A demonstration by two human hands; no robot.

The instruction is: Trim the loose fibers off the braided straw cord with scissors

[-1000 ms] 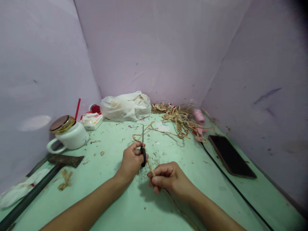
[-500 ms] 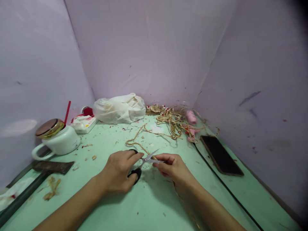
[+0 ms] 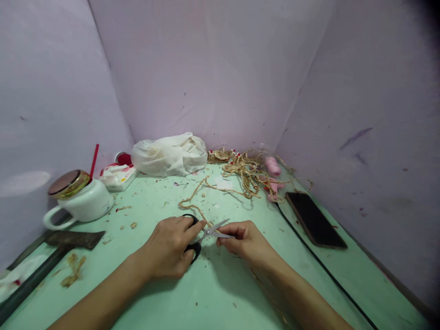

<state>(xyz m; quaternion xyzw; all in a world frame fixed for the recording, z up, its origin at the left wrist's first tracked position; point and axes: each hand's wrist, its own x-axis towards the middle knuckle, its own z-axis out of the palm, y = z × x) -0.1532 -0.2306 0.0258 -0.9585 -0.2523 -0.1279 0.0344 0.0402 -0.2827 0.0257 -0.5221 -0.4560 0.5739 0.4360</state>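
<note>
My left hand (image 3: 175, 245) is closed on the black handles of a pair of scissors (image 3: 208, 232), whose blades stand apart and point right. Between my right thumb and fingers, my right hand (image 3: 242, 239) pinches a braided straw cord (image 3: 192, 206). The cord passes at the open blades, close to my right fingertips; whether it is partly cut I cannot tell. From there it runs back over the green table (image 3: 151, 201) to a tangled heap of the same cord (image 3: 245, 172). Another length trails below my right forearm.
At left stand a white mug (image 3: 87, 201) with a gold-rimmed lid on it, a hammer-like tool (image 3: 74, 239) and a tissue pack (image 3: 118, 176). A white plastic bag (image 3: 170, 156) lies at the back. On the right are pink thread (image 3: 272, 166), a phone (image 3: 314, 220) and a black cable (image 3: 316, 256).
The scissors have shifted slightly and their blades are a little closer together around the cord. Both hands stay almost in place, and the whole view has moved slightly.
</note>
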